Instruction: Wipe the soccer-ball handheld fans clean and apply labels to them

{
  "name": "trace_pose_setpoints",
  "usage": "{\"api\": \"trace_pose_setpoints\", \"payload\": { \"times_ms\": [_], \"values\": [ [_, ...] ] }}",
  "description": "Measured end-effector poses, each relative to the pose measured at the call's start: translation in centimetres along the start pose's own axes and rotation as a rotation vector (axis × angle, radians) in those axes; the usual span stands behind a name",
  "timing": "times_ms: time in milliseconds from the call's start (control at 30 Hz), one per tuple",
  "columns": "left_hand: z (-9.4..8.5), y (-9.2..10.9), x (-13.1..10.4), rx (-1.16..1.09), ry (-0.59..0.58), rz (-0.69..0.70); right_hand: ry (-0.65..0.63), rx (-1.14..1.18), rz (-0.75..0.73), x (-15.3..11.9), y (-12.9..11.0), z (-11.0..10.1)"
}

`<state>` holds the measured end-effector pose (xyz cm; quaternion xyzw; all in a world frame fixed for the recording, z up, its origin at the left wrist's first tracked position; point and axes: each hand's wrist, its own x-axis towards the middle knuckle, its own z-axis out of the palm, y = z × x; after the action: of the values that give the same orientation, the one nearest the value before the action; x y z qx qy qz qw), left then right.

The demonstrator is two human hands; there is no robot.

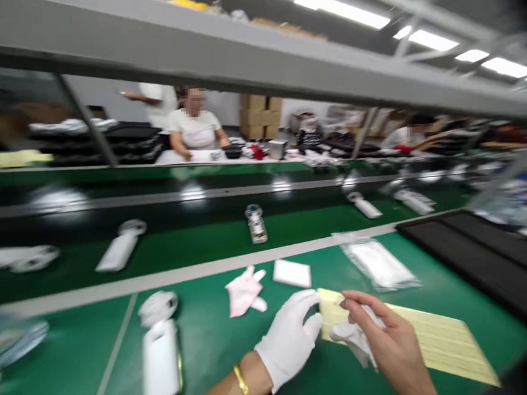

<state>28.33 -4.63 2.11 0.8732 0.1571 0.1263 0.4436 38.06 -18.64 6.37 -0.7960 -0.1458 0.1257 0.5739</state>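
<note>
My left hand (pixel 291 337) wears a white glove, its fingertips at the left end of a yellow sheet (pixel 447 338) lying on the green bench. My right hand (pixel 386 338) is bare; its fingers are pinched together over the sheet, with a crumpled white cloth or glove (pixel 357 340) against them. Behind my left hand lie a pink-and-white glove (pixel 245 293) and a small white block (pixel 291 273). A white device with a round head (pixel 160 356) rests to the left.
White parts (pixel 120 249) and an open-faced one (pixel 256 224) lie on the green conveyor (pixel 204 248). A bagged white item (pixel 377 263) and black tray (pixel 470 257) are at right. People sit across, beneath a grey beam (pixel 238 57).
</note>
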Motion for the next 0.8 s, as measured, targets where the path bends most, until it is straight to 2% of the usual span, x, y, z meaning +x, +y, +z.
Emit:
{"api": "trace_pose_setpoints", "payload": {
  "times_ms": [67,167,200,267,367,467,633,800],
  "values": [
    [-4.5,-0.9,-5.2,-0.138,0.116,-0.131,-0.213,0.051,0.086,-1.2,-1.0,3.5],
    [-10.1,-2.8,-12.7,-0.199,0.429,-0.482,-0.596,0.063,0.142,-3.6,-2.0,9.4],
    [-11.5,-3.6,-14.7,-0.205,0.524,-0.593,-0.695,0.051,0.130,-4.6,-2.2,11.3],
    [-13.1,-5.5,-18.0,-0.222,0.622,-0.742,-0.831,0.019,0.076,-6.6,-2.7,14.9],
    [-13.4,-7.7,-20.5,-0.285,0.606,-0.840,-0.932,-0.068,0.011,-9.1,-3.0,18.6],
    [-13.0,-8.6,-21.3,-0.350,0.561,-0.847,-0.954,-0.198,-0.030,-10.6,-3.2,20.6],
    [-13.1,-8.9,-21.8,-0.372,0.501,-0.802,-0.934,-0.379,-0.061,-11.6,-2.9,21.7],
    [-13.3,-9.4,-22.1,-0.364,0.468,-0.751,-0.933,-0.400,-0.026,-11.9,-2.1,22.0]
  ]
}}
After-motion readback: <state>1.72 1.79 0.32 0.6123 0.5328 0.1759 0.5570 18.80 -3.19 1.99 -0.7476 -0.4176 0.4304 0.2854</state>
